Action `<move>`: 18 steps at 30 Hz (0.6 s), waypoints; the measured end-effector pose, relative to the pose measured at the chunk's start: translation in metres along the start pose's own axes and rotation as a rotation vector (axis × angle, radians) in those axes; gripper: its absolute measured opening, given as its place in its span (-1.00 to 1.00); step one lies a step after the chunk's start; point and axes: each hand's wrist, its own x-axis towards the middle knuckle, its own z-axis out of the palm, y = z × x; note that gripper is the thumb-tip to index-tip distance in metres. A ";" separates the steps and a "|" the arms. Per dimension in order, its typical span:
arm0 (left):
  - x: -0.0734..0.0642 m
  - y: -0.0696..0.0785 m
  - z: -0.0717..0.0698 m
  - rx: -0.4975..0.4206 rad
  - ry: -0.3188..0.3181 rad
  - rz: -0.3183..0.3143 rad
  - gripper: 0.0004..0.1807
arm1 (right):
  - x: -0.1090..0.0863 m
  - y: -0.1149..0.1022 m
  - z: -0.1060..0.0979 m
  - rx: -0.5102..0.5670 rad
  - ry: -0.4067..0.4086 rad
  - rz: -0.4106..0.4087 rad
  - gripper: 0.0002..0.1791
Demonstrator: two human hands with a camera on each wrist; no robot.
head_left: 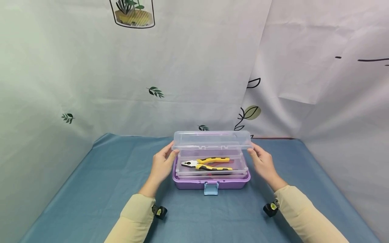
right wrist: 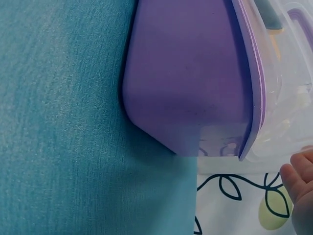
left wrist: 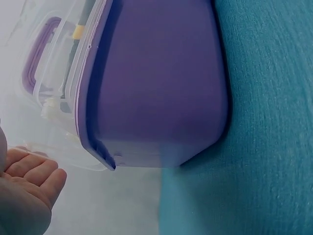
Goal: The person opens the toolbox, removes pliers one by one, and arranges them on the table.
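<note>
A purple toolbox (head_left: 191,185) stands on the cloth, its clear lid (head_left: 212,137) tilted up at the back. My left hand (head_left: 161,166) holds the lid's left end, thumb near the front edge and fingers behind. At the opposite end, my right hand (head_left: 265,165) grips the lid likewise. Pliers (head_left: 213,159) with yellow-and-black handles lie in the clear inner tray (head_left: 182,173), jaws to the left. Something red shows dimly beneath them. The light blue latch (head_left: 211,189) hangs down in front. A purple carry handle (left wrist: 32,66) shows on the lid in the left wrist view.
Blue cloth (head_left: 121,168) covers the table. Pale patterned fabric (head_left: 197,67) hangs behind and along both sides, close to the table's back edge. A small black device (head_left: 160,212) is strapped at the left wrist, another (head_left: 270,209) at the right.
</note>
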 end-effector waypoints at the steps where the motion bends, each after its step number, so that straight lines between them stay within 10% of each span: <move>1: 0.000 0.000 0.000 -0.002 0.000 -0.004 -0.48 | 0.000 0.000 0.000 0.001 -0.001 0.000 -0.60; 18: 0.000 0.000 0.002 -0.007 0.003 -0.013 -0.48 | 0.002 0.001 0.000 -0.019 -0.028 -0.003 -0.58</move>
